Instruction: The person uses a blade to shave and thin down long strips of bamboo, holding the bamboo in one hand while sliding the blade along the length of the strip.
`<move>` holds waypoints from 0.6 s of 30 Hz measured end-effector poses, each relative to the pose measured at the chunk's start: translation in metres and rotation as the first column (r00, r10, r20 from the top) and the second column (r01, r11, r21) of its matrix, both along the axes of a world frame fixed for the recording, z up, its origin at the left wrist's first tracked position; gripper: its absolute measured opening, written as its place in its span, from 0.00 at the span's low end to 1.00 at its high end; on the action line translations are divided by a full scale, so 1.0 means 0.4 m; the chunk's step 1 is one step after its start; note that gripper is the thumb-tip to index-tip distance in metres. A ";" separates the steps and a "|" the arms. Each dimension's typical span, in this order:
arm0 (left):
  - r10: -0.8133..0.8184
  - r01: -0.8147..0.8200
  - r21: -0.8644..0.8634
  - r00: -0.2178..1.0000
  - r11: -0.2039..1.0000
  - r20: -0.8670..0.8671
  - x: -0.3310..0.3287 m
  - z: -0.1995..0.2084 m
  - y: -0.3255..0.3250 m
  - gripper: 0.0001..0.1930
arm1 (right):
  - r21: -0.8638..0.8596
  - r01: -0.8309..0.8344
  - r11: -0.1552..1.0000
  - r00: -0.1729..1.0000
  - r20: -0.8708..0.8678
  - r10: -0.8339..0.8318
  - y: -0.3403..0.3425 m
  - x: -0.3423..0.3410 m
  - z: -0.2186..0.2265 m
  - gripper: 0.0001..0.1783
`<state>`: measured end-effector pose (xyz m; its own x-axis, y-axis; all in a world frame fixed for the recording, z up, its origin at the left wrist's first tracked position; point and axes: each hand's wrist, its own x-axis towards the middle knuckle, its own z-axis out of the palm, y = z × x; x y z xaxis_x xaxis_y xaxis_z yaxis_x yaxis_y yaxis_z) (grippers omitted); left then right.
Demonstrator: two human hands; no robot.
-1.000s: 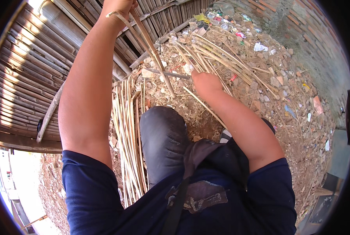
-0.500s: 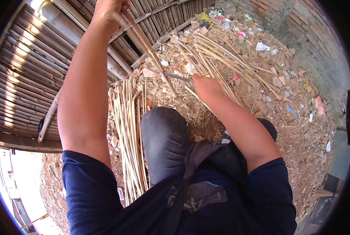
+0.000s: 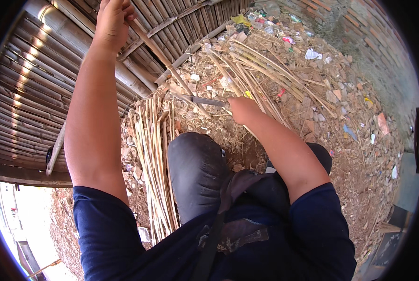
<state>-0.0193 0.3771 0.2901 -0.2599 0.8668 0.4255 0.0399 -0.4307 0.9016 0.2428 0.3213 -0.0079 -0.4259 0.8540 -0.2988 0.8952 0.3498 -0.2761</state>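
Note:
Raised at the upper left, my left hand [image 3: 112,22] is closed round the upper end of a long bamboo strip [image 3: 154,48]. The strip slants down to the right, its lower end above the littered ground in front of my knees. My right hand [image 3: 243,110] grips a knife [image 3: 203,100] by its handle, with the dark blade pointing left. The blade crosses the strip near its lower end; whether it cuts into it I cannot tell. Beside my left knee lies a bundle of pale split bamboo strips [image 3: 154,173].
More bamboo sticks [image 3: 270,70] lie on the ground ahead. A slatted bamboo wall [image 3: 36,89] rises at the left, and a brick wall [image 3: 378,42] stands at the far right. Stones, shavings and scraps such as white litter [image 3: 313,54] cover the ground [image 3: 359,178].
My left hand has moved up and left with the bamboo strip. The knife in my right hand has shifted slightly down, with its blade still across the strip.

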 end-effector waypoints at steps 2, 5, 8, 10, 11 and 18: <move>0.067 -0.066 -0.039 0.997 0.997 0.025 -0.023 -0.001 0.005 0.28 | 0.273 0.122 0.954 0.992 -0.004 -0.126 -0.014 0.006 0.007 0.11; -0.048 0.050 -0.015 0.992 0.999 0.116 -0.069 -0.019 0.040 0.30 | 0.258 0.096 0.961 0.993 0.046 -0.111 -0.018 0.049 -0.064 0.09; -0.242 0.241 0.020 0.966 0.970 0.094 -0.154 -0.018 0.077 0.22 | 0.233 0.046 0.971 0.999 0.001 -0.048 0.010 0.036 -0.112 0.13; -0.183 0.184 0.004 0.975 0.983 0.130 -0.128 -0.033 0.073 0.18 | -0.606 0.107 0.789 0.994 0.064 -0.085 0.040 -0.003 -0.028 0.16; -0.133 0.135 -0.001 0.979 0.991 0.154 -0.112 -0.025 0.074 0.15 | -0.581 0.135 0.803 0.989 0.028 -0.146 0.061 0.003 -0.025 0.20; -0.229 0.224 0.051 0.935 0.973 0.269 -0.200 -0.055 0.029 0.07 | -0.176 -0.045 0.983 0.999 -0.022 0.042 0.049 0.076 -0.072 0.30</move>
<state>-0.0995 0.3888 0.2680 -0.1652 0.9087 0.3834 -0.3057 -0.4168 0.8561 0.2734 0.3411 -0.0368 -0.4679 0.7692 -0.4352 0.8747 0.3326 -0.3526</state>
